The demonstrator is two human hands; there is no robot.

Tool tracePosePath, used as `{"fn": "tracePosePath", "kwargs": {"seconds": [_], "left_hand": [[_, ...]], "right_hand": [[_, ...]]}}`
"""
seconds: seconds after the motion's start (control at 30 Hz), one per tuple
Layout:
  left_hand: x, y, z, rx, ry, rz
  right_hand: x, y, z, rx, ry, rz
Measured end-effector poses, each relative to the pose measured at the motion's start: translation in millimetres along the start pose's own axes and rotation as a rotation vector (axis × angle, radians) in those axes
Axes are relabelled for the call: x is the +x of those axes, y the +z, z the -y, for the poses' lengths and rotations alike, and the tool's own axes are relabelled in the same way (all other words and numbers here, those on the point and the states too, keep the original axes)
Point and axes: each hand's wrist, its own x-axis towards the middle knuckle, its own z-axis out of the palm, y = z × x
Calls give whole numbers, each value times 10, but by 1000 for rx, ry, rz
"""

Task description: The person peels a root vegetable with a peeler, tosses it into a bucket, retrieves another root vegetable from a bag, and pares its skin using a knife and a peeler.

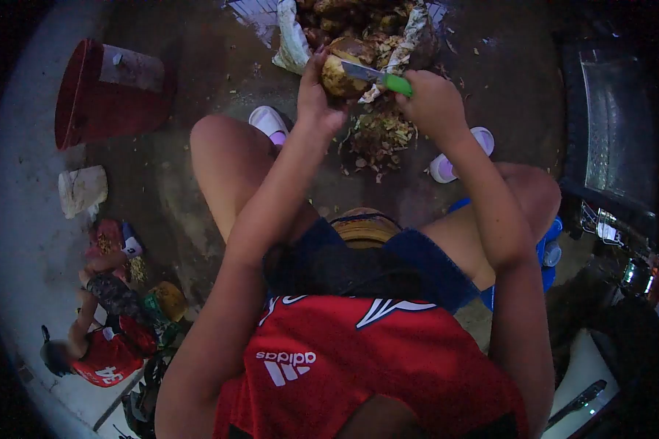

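Observation:
My left hand (321, 95) is closed around a large brown, partly peeled root vegetable (342, 79), holding it from the left. In my right hand (428, 99) is the green handle of a knife (397, 84). The blade lies against the upper part of the vegetable, pointing left. Just beyond my hands stands an open white sack (291, 36) with more brown vegetables and peelings in it. A pile of peelings (382, 139) lies on the ground below my hands, between my feet.
A red bucket (80, 95) lies at the upper left, with a whitish block (83, 190) below it. Another person (110, 351) in red sits at the lower left. A dark crate-like object (615, 124) stands at the right. Blue plastic (549, 252) shows beside my leg.

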Motion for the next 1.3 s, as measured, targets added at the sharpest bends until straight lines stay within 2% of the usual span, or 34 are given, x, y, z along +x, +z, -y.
{"fn": "tracePosePath", "kwargs": {"seconds": [0.33,0.43,0.53,0.67,0.77,0.87,0.9,1.03,1.13,1.2,1.3], "left_hand": [[9,56,-15,-56,-132,-3],[11,92,-12,-88,-125,68],[-73,197,26,-56,-48,-19],[104,16,0,-87,-111,90],[124,5,3,-106,-48,160],[95,27,17,-75,31,179],[74,22,-1,-80,26,152],[93,0,-25,-72,10,6],[123,-57,4,-7,15,39],[105,-31,24,44,32,-32],[90,-9,34,46,43,-27]], "right_hand": [[50,35,24,-28,-74,-76],[105,92,-40,-21,-19,-126],[184,81,-106,-30,11,-158],[219,120,-165,12,-16,-114],[394,169,-427,32,347,144],[424,12,-719,-17,344,12],[401,-143,-532,93,358,36],[220,-141,-162,114,244,121],[134,-54,25,112,146,131],[110,33,51,52,91,101],[132,31,70,10,95,164]]}}
